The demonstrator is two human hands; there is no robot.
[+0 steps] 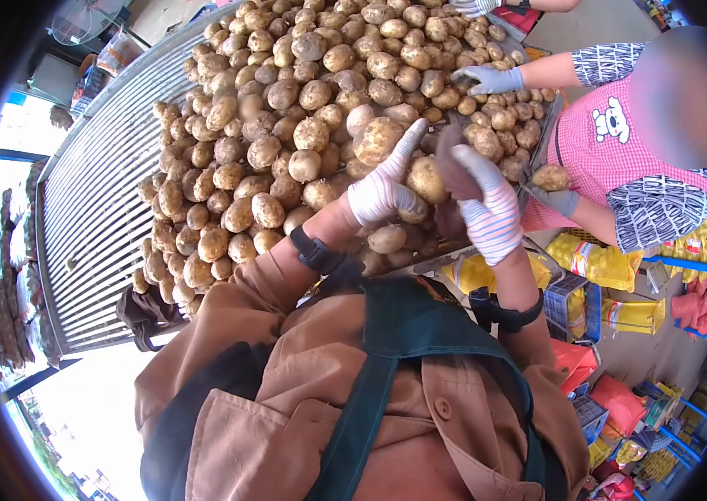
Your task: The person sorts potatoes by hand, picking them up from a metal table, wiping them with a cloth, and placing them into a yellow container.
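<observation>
My left hand [381, 185], in a white striped glove, has its thumb stretched away and its fingers curled round the near side of a tan potato [427, 179]. On the other side of that potato is my right hand [489, 204], gloved in the same way, thumb and fingers apart. A dark brown patch [456, 171] lies along its inner side; whether this is the glove's palm or something else is too blurred to tell. Beyond my left hand lies a larger potato [379, 140], and below it another potato [387, 239].
A big heap of potatoes [236, 213] covers much of a slatted metal table [90, 225]. At right, a co-worker in a pink checked apron [570, 125] reaches a gloved hand [491, 80] over the heap and holds a potato [550, 177]. Yellow mesh bags [612, 260] and crates stand beyond.
</observation>
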